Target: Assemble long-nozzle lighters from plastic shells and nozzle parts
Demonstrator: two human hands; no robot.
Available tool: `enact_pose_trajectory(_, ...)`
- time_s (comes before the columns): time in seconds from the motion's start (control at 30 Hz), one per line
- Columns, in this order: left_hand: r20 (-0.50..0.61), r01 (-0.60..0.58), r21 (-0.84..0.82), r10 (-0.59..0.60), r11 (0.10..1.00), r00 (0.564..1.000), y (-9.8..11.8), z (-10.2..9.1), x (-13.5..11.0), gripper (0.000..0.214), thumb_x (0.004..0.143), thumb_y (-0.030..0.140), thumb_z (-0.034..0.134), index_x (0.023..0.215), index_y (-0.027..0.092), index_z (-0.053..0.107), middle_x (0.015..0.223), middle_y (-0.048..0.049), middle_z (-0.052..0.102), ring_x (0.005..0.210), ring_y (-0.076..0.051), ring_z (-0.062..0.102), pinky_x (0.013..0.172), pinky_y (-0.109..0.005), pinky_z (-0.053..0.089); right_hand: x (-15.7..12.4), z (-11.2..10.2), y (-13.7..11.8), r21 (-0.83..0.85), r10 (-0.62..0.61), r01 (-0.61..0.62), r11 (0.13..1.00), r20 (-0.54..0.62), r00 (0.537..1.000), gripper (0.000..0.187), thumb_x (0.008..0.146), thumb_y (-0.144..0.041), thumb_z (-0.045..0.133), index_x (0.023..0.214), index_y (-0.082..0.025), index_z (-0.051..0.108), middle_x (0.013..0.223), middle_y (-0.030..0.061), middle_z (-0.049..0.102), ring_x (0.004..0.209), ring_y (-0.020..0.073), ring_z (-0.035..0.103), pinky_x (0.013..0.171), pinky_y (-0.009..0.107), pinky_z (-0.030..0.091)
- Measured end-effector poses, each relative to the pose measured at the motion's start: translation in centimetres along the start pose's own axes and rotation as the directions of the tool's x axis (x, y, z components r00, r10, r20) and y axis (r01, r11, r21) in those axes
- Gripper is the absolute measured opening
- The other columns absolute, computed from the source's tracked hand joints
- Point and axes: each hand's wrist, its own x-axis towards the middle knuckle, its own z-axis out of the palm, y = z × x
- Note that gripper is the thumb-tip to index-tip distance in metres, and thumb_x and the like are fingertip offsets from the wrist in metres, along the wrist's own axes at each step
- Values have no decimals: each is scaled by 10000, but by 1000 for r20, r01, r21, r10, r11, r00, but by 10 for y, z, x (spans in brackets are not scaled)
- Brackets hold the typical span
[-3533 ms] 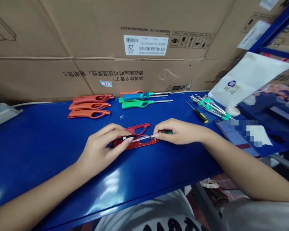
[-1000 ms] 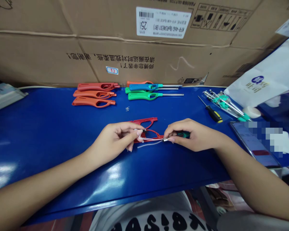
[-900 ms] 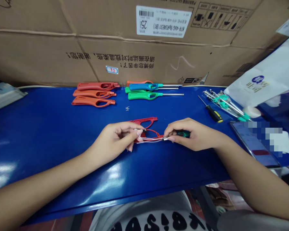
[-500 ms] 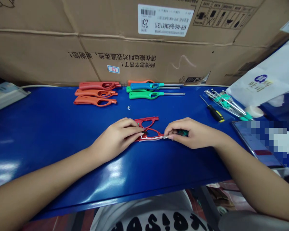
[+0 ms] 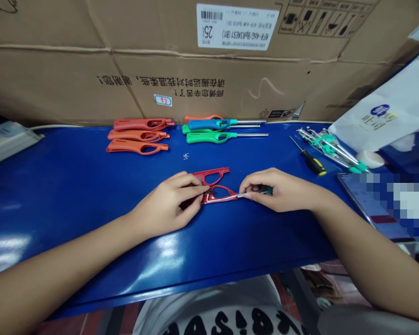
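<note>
Head view: left hand (image 5: 174, 200), clasping red shell (image 5: 214, 201), hides its end; right hand (image 5: 274, 190) pinches metal tube (image 5: 240, 196), screwdriver (image 5: 313, 164) and phone (image 5: 361, 202) nearby

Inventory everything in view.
box: 1, brown, back
label: 1, white, on box
packet: 1, pale, far left
handles: 3, red and orange, back left
lighters: 4, orange, blue, green, back centre
shells: 2, red, centre
bits: several, whitish, behind shells
wires: count unclear, white, along front shell
tube: 1, silver, right of wires
screwdriver: 1, black and yellow, right
rods: several, silver and teal, right
phone: 1, dark, right
bag: 1, white, back right
table: 1, blue, beneath
shirt: 1, white and black, bottom
left hand: 1, at shells
right hand: 1, pinching tube
</note>
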Motion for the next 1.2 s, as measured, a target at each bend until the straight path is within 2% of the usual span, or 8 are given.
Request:
enact_pose_trajectory(0.2,144,9,109,-24,994,989,8,-4,-3,382,996,187,503,1341,102,644,1175,-162,662,1108,-271,620,963,-430,558,0,0,0,-18,-36,36,999,-29,999,137,963,-269,584,987,-195,697,947,53,678,791,155,567,700,281,446)
enact_pose_trajectory(0.43,200,9,176,-45,984,979,11,-3,-4,406,1031,193,436,1393,111,599,1179,-169,621,1109,-280,603,963,-447,563,1,0,1,-34,-18,16,999,-53,998,143,962,-329,621,978,-198,675,849,28,656,747,150,556,672,274,437)
enact_pose_trajectory(0.6,181,-22,356,-46,934,982,16,3,-8,388,1056,220,418,1365,80,605,1138,-176,635,1012,-297,619,860,-478,586,1,-1,3,-64,-58,54,996,-61,996,165,979,-332,607,933,-195,686,904,45,683,799,161,600,706,282,437)
enact_pose_trajectory(0.83,157,146,257,-190,955,969,24,2,-6,333,1074,305,433,1153,139,710,1013,-104,669,868,-220,649,794,-378,571,0,-1,1,-144,-88,78,987,-65,994,165,985,-306,607,921,-192,707,892,51,678,795,170,607,701,288,419)
enact_pose_trajectory(1.03,101,-39,522,-16,852,995,27,2,-9,312,1041,249,490,1191,88,711,1022,-135,686,896,-304,636,723,-430,526,1,4,0,-274,-148,119,954,-90,985,167,991,-275,602,899,-190,712,872,58,675,820,186,598,739,309,415)
enact_pose_trajectory(1.2,80,-40,504,-1,863,997,26,2,-8,308,1045,259,496,1132,81,731,944,-107,703,829,-264,648,695,-391,525,1,5,-1,-292,-110,75,954,-106,988,116,985,-261,614,927,-201,694,901,49,680,891,206,578,779,329,407)
